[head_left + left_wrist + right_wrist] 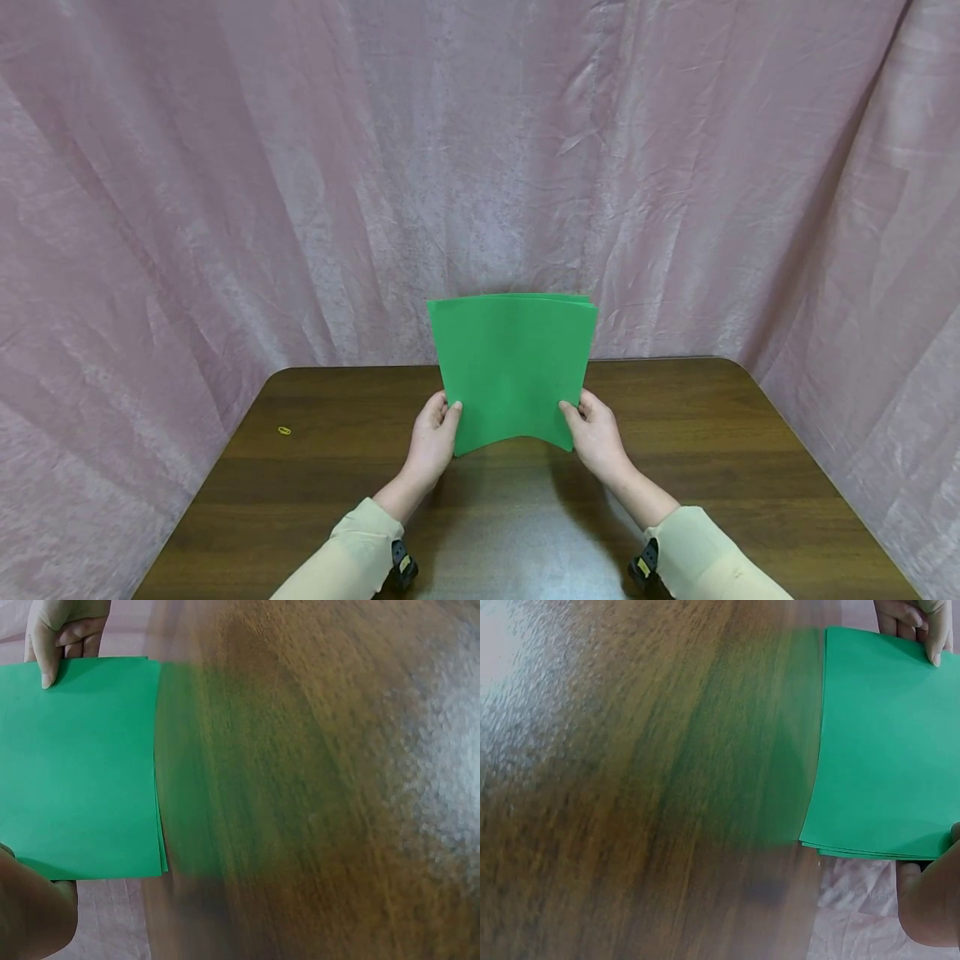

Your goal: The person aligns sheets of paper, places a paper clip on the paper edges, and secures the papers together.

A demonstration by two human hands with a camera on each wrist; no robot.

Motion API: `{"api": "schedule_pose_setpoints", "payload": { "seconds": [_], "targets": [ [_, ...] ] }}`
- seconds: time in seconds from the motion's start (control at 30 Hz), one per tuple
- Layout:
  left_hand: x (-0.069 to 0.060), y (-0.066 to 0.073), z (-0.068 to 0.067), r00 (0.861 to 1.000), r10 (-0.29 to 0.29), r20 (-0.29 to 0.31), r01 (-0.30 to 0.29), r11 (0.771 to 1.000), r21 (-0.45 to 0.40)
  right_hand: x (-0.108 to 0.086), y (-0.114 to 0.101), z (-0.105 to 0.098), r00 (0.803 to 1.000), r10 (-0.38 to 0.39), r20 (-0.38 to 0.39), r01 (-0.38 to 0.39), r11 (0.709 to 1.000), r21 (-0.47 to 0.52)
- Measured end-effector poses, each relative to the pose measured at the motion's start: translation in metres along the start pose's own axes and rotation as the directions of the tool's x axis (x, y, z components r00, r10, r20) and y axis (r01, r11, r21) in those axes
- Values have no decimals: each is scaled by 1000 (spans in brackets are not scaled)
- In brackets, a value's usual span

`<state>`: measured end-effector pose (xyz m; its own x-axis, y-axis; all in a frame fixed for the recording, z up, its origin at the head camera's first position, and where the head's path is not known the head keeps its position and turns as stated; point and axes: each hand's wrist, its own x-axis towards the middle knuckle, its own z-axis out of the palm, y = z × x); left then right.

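Several green paper sheets (pixel 517 367) are held upright above the table, their edges slightly out of line with each other. My left hand (pixel 432 433) grips the lower left edge, thumb on the near face and fingers behind. The right hand (pixel 595 429) pinches the lower right edge in the same way. Between the hands the bottom edge of the paper bows upward. In the left wrist view the green sheets (pixel 82 769) show a second layer along one edge. The right wrist view shows the stacked corners of the sheets (pixel 885 750) fanned a little apart.
A yellow paper clip (pixel 284 431) lies on the left part of the brown wooden table (pixel 337 467). Pink curtains (pixel 480 167) hang behind the table and at its sides. Light reflects off the tabletop near the front middle.
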<state>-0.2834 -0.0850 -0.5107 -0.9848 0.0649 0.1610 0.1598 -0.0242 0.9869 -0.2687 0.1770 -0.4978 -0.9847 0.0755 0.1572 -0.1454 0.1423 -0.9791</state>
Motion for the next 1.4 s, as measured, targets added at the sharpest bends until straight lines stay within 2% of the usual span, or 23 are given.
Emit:
{"api": "schedule_pose_setpoints", "payload": {
  "seconds": [0.4,0.67,0.8,1.0,1.2,1.4],
  "targets": [
    [-2,-2,0,1000,-2,-9,2,1000,25,-2,0,1,999,34,-21,-34,999,-11],
    [-2,-1,2,1000,6,-14,-5,1000,16,-15,-30,1,1000,14,8,-13,999,-41],
    [-2,-1,3,1000,8,-23,-8,1000,13,-18,-34,0,1000,5,14,-4,998,-55],
    [-3,-1,2,1000,-1,-15,1,1000,21,-18,-33,0,1000,7,0,-7,998,-64],
    [-3,1,0,1000,-26,16,26,1000,1,-17,-33,1,999,43,-10,-44,998,-48],
    [0,9,-1,1000,-29,11,29,1000,2,-4,-2,1,997,73,-25,-73,997,-1]
  ]
}}
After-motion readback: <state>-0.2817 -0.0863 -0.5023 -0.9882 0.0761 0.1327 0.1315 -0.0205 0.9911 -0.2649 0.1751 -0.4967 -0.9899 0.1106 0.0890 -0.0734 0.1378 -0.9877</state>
